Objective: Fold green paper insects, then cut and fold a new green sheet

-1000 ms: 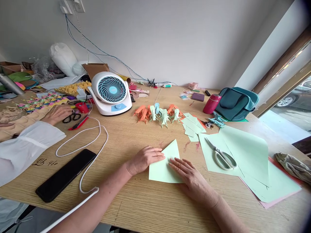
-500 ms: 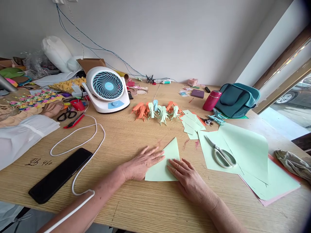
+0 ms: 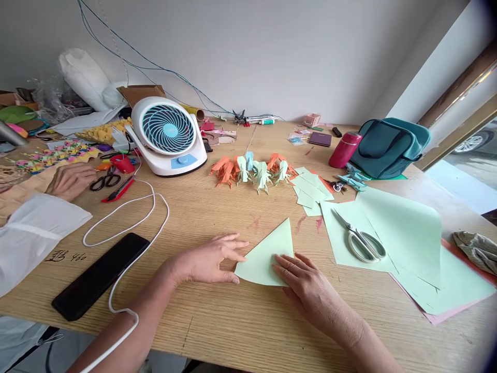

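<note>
A pale green paper (image 3: 267,248) folded into a triangle lies on the wooden table (image 3: 217,321) in front of me. My left hand (image 3: 205,259) rests flat at its left corner, fingers spread, thumb touching the paper's lower edge. My right hand (image 3: 306,285) presses flat on the triangle's lower right part, fingers stretched out. Neither hand grips anything.
Large green sheets (image 3: 404,233) with white scissors (image 3: 363,241) lie right. Folded paper figures (image 3: 252,171), a fan (image 3: 166,137), a black phone (image 3: 101,274) with white cable, a red flask (image 3: 344,150) and a teal bag (image 3: 388,147) stand around. Another person's hand (image 3: 72,178) rests far left by black scissors (image 3: 104,181).
My left hand slid left off the triangle's middle to its left corner. The paper turned slightly and looks narrower. The other person's hand shifted a little.
</note>
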The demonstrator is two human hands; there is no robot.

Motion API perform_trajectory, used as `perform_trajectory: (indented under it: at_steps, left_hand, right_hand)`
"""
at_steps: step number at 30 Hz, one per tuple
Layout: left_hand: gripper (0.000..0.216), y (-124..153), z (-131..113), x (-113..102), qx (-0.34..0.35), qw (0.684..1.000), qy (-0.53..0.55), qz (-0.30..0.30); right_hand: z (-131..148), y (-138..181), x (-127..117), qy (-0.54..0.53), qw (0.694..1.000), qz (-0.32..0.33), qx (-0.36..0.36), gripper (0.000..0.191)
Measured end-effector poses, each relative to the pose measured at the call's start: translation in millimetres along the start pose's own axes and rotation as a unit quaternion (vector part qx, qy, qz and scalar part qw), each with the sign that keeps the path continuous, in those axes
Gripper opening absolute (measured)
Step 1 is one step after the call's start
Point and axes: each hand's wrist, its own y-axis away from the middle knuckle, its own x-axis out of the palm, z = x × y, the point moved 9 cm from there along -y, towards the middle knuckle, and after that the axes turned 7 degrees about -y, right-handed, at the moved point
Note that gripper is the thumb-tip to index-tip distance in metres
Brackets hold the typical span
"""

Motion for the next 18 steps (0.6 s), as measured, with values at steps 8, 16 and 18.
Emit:
perform_trajectory:
  at_steps: [8,16,18]
  left_hand:
    - [0.049,-10.6,-37.9,-7.5,0.081,0.991,0.084,-0.057]
    - [0.028,-14.2,-48.4,2.0,0.069,0.994,0.013,-0.08]
    - [0.024,-14.5,-47.6,3.4,0.066,0.994,0.002,-0.084]
  right_hand:
    - [-1.8,1.3,-1.9,-0.016,1.0,-0.007,0.006,0.041]
    - [-4.5,2.1,-4.0,-0.037,0.999,-0.022,0.011,0.041]
    - [-4.7,3.0,-6.5,-0.044,0.999,-0.029,0.004,0.039]
